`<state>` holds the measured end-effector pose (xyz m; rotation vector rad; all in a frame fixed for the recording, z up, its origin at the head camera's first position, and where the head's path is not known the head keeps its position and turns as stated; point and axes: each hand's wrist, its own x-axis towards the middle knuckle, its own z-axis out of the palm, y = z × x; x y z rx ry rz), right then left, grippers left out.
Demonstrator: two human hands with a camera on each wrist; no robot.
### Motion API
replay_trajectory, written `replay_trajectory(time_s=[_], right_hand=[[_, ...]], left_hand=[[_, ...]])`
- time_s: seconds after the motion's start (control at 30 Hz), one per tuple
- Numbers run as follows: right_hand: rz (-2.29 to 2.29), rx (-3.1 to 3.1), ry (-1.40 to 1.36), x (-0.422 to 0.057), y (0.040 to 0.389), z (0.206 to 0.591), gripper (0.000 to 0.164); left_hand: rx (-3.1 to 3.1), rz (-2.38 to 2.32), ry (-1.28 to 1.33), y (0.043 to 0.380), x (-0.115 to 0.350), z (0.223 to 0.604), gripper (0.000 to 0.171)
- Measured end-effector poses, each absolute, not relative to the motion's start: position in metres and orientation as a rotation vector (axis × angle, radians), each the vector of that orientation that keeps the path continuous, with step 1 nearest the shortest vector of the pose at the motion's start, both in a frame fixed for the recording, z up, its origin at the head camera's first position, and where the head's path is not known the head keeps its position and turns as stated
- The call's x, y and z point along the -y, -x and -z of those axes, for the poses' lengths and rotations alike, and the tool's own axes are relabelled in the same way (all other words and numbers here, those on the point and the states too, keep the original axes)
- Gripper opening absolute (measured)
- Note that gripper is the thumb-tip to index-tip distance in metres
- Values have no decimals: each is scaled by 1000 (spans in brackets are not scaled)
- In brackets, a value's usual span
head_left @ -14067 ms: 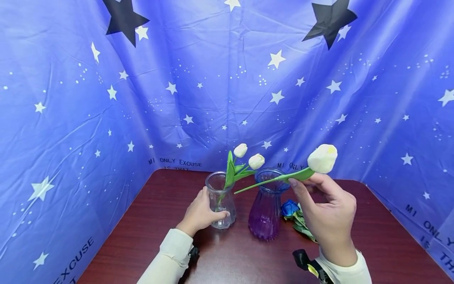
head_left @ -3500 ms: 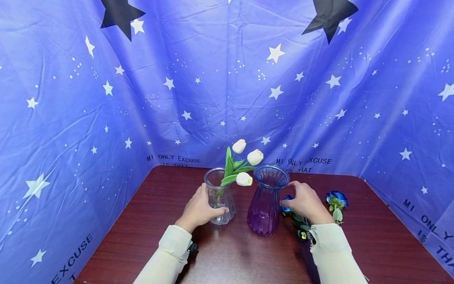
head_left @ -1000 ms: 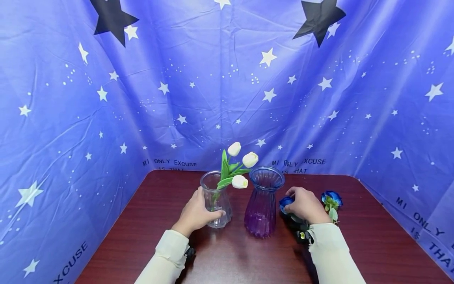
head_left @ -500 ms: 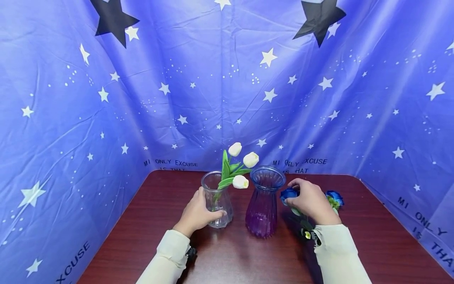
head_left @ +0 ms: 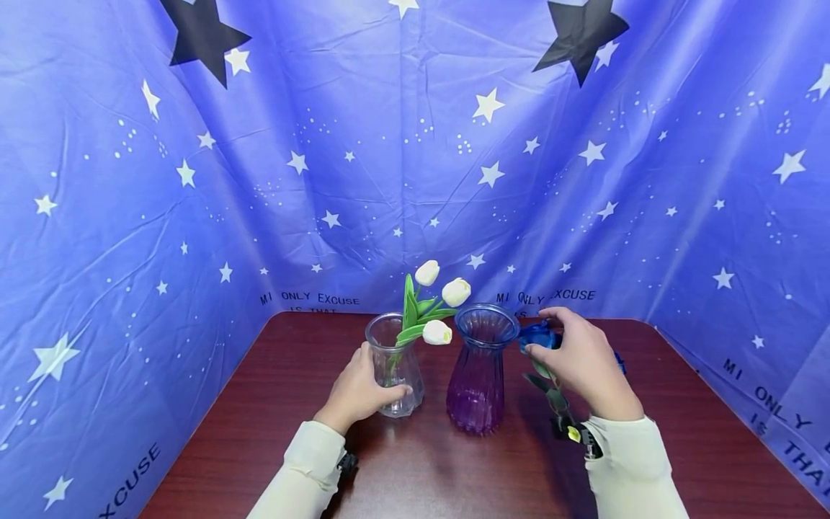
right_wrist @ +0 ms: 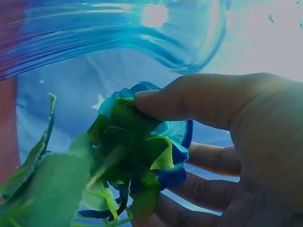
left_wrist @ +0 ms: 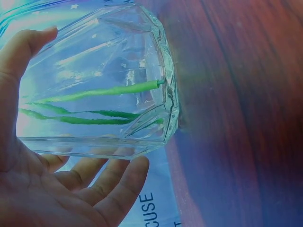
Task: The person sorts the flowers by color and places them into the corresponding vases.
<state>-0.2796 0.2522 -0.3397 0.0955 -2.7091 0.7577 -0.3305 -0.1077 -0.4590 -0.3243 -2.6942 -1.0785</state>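
Note:
My left hand grips a clear glass vase from its left side, thumb across the front. Three white tulips lean right out of it, and their green stems show through the glass in the left wrist view. My right hand holds a blue rose by its bloom, thumb over the green sepals and fingers behind the petals. The rose's leafy stem hangs down toward the wrist. Just left of the bloom stands a ribbed blue-and-purple glass vase with no flowers in it.
A second blue rose lies right of my right hand, mostly hidden behind it. All stands on a dark red wooden table. A blue curtain with stars encloses the back and sides.
The third tulip, held in my right hand at first, now stands in the clear vase. My right hand has since taken the blue rose and raised it toward the purple vase's rim height.

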Motion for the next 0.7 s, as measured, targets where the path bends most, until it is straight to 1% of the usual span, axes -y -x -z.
replay_trajectory(time_s=[0.23, 0.7], right_hand=[[-741, 2617, -126, -256, 270, 329, 64], [-756, 2504, -100, -254, 253, 316, 61]], left_hand=[[2696, 1065, 322, 329, 107, 458, 97], [2704, 1065, 315, 327, 107, 457, 96]])
